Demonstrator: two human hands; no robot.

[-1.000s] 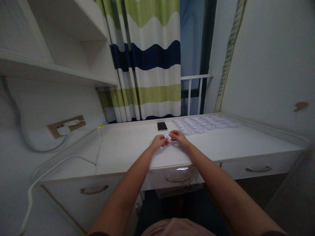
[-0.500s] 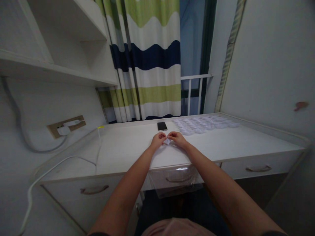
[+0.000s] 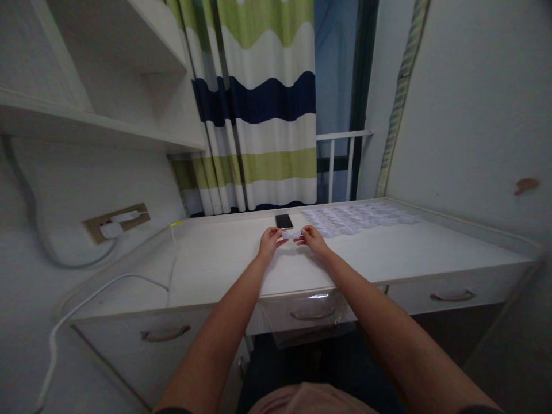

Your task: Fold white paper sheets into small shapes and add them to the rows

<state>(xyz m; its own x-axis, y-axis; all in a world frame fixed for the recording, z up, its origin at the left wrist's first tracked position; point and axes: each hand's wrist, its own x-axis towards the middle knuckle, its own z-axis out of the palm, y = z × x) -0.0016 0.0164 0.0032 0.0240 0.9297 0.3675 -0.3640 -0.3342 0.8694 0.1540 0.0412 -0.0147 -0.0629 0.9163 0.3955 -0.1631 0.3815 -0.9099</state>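
A small folded white paper piece (image 3: 291,235) stretches between my two hands, above the middle of the desk. My left hand (image 3: 269,241) pinches its left end. At the right end, my right hand (image 3: 313,240) grips it between thumb and fingers. Its exact shape is too small to make out, and the fingers cover both ends. Just beyond my hands lies a dark phone (image 3: 284,221), flat on the desk. Rows of several similar folded white paper pieces (image 3: 360,218) are laid out to the right, near the back edge.
The white desk (image 3: 215,259) runs against the wall, with a curtain (image 3: 271,103) behind it. A white cable (image 3: 125,276) loops over its left side near a wall socket (image 3: 112,225). Shelves (image 3: 172,141) overhang at upper left. A plastic bag (image 3: 276,328) hangs at the middle drawer.
My hands have moved slightly apart and a little away from me. The paper piece, earlier a compact pointed shape below my fingers, now spans wider between them.
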